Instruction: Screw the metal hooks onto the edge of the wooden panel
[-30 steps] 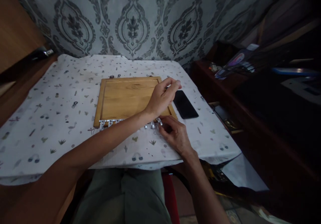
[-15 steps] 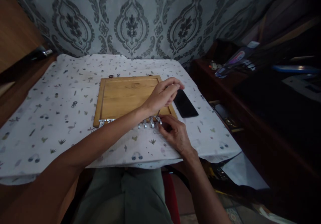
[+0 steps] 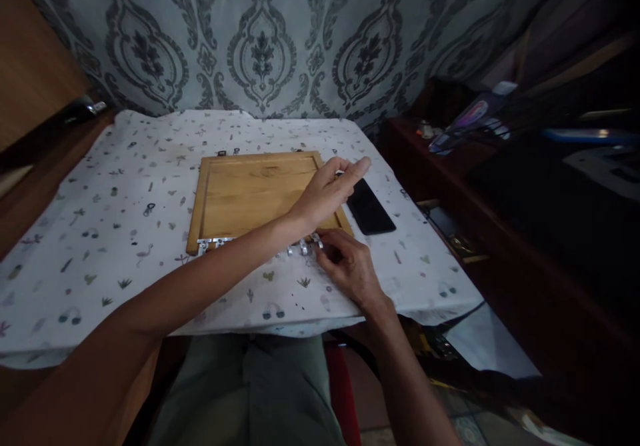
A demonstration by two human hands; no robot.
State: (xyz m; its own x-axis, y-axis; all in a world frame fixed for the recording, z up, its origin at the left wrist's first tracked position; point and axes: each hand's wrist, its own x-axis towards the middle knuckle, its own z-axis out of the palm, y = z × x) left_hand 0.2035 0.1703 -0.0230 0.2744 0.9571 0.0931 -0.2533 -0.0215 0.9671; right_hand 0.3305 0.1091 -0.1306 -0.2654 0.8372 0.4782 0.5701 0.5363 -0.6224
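Observation:
A wooden board [image 3: 245, 193] with a raised rim lies on a patterned white tablecloth [image 3: 125, 233]. Along its near edge runs a row of small silver metal pieces [image 3: 220, 241]. My left hand [image 3: 327, 193] reaches across over the board's right edge, fingers stretched out toward a black phone [image 3: 369, 207], holding nothing. My right hand [image 3: 345, 266] rests on the cloth just below the board's near right corner. Its fingers are curled and pinch the rightmost metal piece [image 3: 317, 239].
The cloth-covered table stands against a wall with grey ornamental wallpaper [image 3: 265, 39]. A dark wooden shelf [image 3: 450, 186] with cluttered items stands to the right. A wooden cabinet [image 3: 30, 66] is at the left. Small dark bits lie beyond the board's far edge.
My left hand's fingers have straightened from a curled pose and now point toward the phone. My right hand has stayed at the metal pieces.

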